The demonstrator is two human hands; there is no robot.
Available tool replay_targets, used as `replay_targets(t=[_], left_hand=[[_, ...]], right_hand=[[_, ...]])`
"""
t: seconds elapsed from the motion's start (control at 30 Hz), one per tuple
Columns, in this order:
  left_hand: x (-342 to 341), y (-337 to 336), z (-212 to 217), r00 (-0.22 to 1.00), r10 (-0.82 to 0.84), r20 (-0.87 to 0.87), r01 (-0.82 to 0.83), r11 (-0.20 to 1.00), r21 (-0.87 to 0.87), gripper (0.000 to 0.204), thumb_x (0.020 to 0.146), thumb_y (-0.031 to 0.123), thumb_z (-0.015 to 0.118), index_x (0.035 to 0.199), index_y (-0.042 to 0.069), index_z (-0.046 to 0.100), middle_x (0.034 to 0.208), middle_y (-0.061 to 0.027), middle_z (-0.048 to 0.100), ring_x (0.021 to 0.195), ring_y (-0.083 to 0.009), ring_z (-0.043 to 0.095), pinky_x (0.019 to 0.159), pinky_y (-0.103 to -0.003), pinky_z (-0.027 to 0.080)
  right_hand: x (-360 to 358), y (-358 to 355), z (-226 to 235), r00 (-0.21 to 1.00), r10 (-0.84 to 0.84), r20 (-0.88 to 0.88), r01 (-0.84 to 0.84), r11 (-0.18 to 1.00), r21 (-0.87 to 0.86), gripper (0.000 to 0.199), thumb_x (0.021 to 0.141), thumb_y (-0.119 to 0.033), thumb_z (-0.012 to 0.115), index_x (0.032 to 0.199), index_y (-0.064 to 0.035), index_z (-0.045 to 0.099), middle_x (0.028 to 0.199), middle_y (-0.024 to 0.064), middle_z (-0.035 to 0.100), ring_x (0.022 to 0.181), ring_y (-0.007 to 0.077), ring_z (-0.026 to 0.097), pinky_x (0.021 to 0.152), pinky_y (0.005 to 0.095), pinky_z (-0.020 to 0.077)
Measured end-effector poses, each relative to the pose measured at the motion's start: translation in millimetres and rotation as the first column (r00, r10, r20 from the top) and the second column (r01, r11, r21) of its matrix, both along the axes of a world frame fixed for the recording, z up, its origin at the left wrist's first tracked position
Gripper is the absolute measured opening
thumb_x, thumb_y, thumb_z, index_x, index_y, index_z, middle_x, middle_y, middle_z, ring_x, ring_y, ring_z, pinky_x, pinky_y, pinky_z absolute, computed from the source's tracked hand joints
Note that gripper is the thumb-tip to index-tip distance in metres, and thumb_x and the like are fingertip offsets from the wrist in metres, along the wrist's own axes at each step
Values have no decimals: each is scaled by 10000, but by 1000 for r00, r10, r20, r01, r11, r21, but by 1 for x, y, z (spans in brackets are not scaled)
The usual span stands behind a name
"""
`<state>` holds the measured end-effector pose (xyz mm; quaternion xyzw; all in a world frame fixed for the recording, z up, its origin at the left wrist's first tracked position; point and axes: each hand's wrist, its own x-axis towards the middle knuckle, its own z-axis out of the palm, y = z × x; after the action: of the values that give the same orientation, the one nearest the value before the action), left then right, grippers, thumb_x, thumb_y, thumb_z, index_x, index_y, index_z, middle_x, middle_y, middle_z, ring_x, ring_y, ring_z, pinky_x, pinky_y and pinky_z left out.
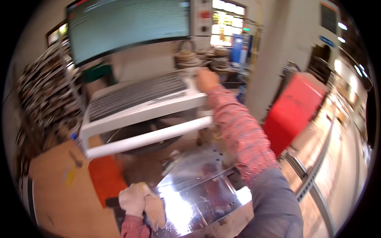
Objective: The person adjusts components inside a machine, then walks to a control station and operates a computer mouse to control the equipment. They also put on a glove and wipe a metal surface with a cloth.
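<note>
The left hand (pixel 141 202), in a white glove, grips the near edge of a shiny metal sheet (pixel 202 190). The sheet looks stiff, slippery and sharp-edged, so hold the rim. The bare right hand (pixel 206 80) rests on the white keyboard panel (pixel 139 101), far above; whether it is closed, I cannot tell.

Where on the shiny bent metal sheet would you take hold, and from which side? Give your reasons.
Probably the near left edge of the metal sheet, approached from the left. That edge is free and within reach, and the gloved left hand already grips it there. The right side lies under the right arm, whose right hand rests on the white keyboard panel.
</note>
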<state>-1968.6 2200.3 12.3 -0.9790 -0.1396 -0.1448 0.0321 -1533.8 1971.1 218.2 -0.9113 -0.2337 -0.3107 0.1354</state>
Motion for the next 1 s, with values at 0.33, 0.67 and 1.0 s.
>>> replay_targets(t=[0.33,0.67,1.0], left_hand=[[-8,15,-17,999,37,34,-25,952,-304,566,1044,494,295,973,139,730,968,-147,735,845,-384,702,734,-493,535],[-4,2,-14,971,150,183,-67,916,-396,471,1021,393,397,921,70,724,854,-181,709,786,-389,687,700,-466,528],[-7,9,-15,982,22,188,-14,999,-42,306,960,320,507,883,134,737,751,-158,697,672,-363,679,647,-509,512]], right_hand=[[2,24,-9,1000,11,13,-11,999,43,237,877,-171,670,1097,-117,743,1132,166,642,1013,337,684,838,438,566],[5,23,-10,1000,7,27,-7,999,31,237,874,-184,675,1094,-130,747,1133,161,643,1011,334,686,833,434,564],[-2,16,-3,999,9,-48,-10,1000,-23,255,901,-221,595,1085,-124,742,1119,216,674,1006,391,697,839,513,561]])
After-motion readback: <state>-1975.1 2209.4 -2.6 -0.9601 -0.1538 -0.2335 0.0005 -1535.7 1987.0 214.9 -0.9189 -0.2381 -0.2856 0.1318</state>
